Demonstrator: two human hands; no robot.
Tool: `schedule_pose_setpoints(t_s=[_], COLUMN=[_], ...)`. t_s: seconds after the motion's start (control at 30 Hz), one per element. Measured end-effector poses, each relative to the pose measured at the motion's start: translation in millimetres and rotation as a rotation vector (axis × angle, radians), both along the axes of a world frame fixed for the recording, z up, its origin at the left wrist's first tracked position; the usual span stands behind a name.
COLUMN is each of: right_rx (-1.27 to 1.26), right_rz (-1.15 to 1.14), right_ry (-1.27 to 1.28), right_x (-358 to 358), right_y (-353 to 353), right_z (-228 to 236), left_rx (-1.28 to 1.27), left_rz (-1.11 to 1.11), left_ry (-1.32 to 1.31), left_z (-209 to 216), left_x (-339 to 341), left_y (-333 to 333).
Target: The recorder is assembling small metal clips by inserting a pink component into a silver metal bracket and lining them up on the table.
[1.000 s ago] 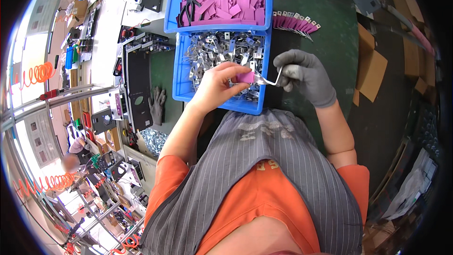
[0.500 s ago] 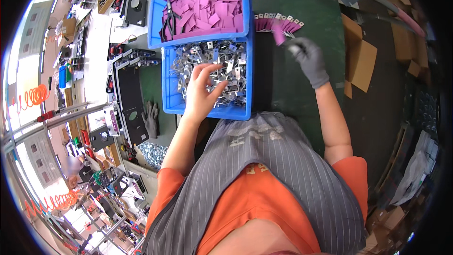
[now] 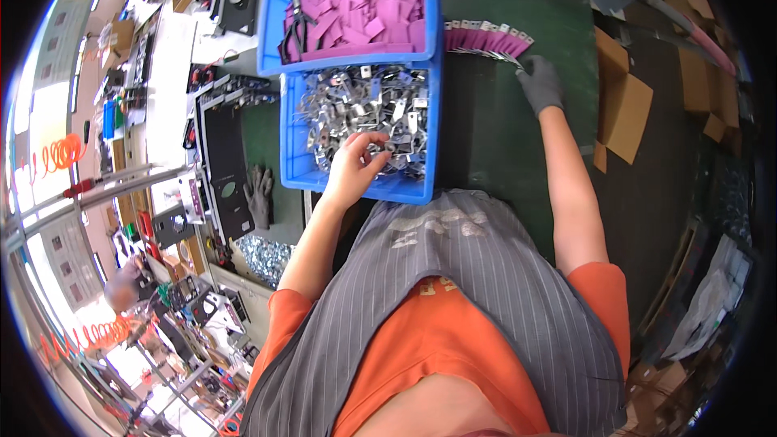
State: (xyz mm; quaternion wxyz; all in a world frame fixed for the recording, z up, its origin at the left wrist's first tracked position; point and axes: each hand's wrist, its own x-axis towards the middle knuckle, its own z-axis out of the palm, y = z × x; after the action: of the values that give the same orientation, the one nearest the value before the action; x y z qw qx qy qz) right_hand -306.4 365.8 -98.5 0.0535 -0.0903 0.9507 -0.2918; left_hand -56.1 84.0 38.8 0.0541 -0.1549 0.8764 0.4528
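Observation:
My bare left hand [image 3: 356,168] reaches into the lower blue bin, thumb and fingers closing on a small metal bracket [image 3: 389,148] among many loose silvery brackets [image 3: 348,101]. To the right, my right hand [image 3: 541,86] wears a grey glove. Its fingertips pinch the near end of the last piece in a fanned row of metal brackets with pink covers [image 3: 486,38], which lies on the dark green table. The tips of the gloved fingers are partly hidden.
An upper blue bin [image 3: 267,28] holds many flat pink pieces [image 3: 372,12] and black-handled pliers [image 3: 297,28]. A spare grey glove [image 3: 259,196] lies left of the bins, near a heap of shiny small parts [image 3: 267,259]. Cardboard boxes [image 3: 627,117] stand beyond the table's right edge.
My right hand has brought a pink-covered bracket down at the right end of the row. My left hand has moved slightly right and lower, its fingers closing among the brackets.

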Motion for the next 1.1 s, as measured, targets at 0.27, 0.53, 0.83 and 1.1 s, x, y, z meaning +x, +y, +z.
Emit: schedule_pose_setpoints(t_s=[0.27, 0.53, 0.83, 1.1], right_rx=[-0.187, 0.404, 0.405, -0.552], right_rz=[0.845, 0.984, 0.852, 0.852], right_ry=[0.449, 0.190, 0.256, -0.275], right_x=[111.9, 135.7, 157.9, 147.4], right_y=[-103.7, -185.8, -188.2, -136.1], right_z=[110.7, 98.9, 85.1, 107.5], left_rx=[0.146, -0.093, -0.681, -0.667], left_rz=[0.298, 0.208, -0.085, -0.349], left_ry=[0.020, 0.259, 0.422, 0.076], left_z=[-18.7, 19.6, 37.0, 37.7], left_x=[7.1, -34.7, -144.4, -163.1], left_y=[-29.3, -28.7, -79.9, -84.0])
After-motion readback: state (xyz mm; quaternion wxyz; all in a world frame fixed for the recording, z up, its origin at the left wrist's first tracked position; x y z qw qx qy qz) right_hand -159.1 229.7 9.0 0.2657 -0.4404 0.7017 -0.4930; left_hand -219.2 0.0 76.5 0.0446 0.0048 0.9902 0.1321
